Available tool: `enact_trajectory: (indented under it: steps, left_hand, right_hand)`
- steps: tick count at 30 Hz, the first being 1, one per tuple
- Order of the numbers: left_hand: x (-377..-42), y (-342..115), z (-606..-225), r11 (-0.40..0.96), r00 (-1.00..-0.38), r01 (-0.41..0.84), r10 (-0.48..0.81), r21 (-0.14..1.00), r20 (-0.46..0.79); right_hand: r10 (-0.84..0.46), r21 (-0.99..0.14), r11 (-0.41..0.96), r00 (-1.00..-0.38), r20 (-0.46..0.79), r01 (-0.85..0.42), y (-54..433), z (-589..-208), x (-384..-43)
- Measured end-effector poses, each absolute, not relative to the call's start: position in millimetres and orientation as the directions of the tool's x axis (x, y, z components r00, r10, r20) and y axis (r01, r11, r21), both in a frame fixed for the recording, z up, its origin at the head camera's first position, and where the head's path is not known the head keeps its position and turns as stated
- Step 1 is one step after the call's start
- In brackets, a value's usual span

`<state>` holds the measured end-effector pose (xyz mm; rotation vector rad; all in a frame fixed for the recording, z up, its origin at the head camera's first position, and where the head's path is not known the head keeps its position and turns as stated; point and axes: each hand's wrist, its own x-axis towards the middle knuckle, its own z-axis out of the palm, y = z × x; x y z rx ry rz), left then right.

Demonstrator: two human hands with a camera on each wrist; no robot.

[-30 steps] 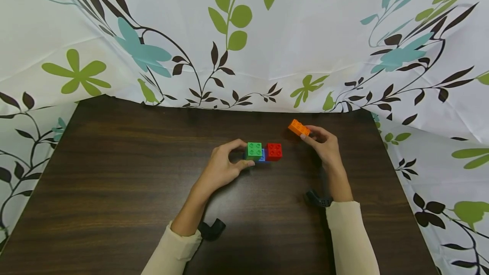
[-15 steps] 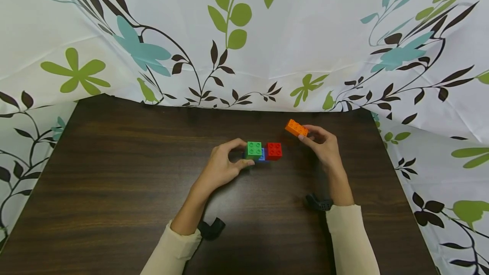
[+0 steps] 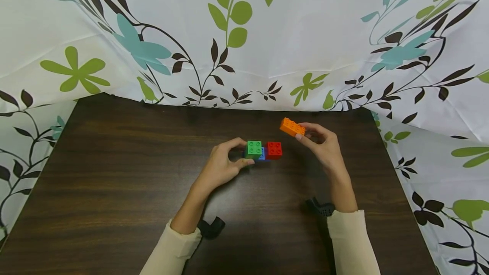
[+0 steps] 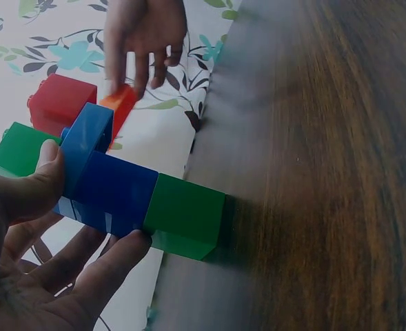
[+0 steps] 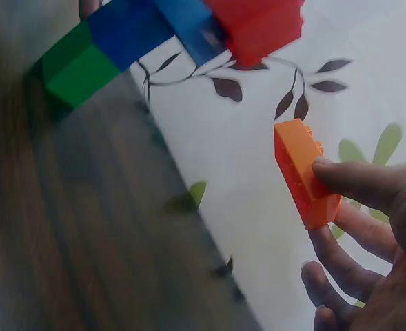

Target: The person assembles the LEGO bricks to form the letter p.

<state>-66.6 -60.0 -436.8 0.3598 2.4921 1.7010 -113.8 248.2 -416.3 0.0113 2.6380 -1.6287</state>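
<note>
My left hand (image 3: 223, 164) grips a stack of toy building bricks, thumb on one side and fingers on the other. A green brick (image 4: 189, 215) forms its bottom, with a dark blue brick (image 4: 116, 189) above it. Across that lies a lighter blue brick (image 4: 85, 148), bearing a second green brick (image 3: 254, 149) and a red brick (image 3: 274, 150) with a gap between them. My right hand (image 3: 324, 145) pinches an orange brick (image 3: 292, 127) between thumb and fingers. The orange brick is tilted and held apart from the stack, beyond it to the right in the head view.
The dark wooden table (image 3: 133, 173) lies under both hands. A white cloth (image 3: 183, 20) with leaf and flower prints hangs behind its far edge and at the sides. A black wrist strap (image 3: 212, 227) shows at the left wrist, another dark band (image 3: 321, 208) at the right.
The right hand has moved slightly left with the orange brick, nearer the stack. The left hand and the stack have stayed in place.
</note>
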Motion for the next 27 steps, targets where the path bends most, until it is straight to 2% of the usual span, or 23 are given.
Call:
enact_trajectory:
  steps: [9,27]
  left_hand:
    - [-66,-60,-436,0.344,-0.966,0.141,0.252,0.928,0.053]
    - [-65,-61,-436,0.345,-0.966,0.135,0.255,0.929,0.045]
  right_hand:
    - [-0.088,-0.882,0.462,-0.995,0.053,-0.088,238,-395,-99]
    - [-0.201,-0.862,0.465,-0.972,0.120,-0.202,212,-373,-82]
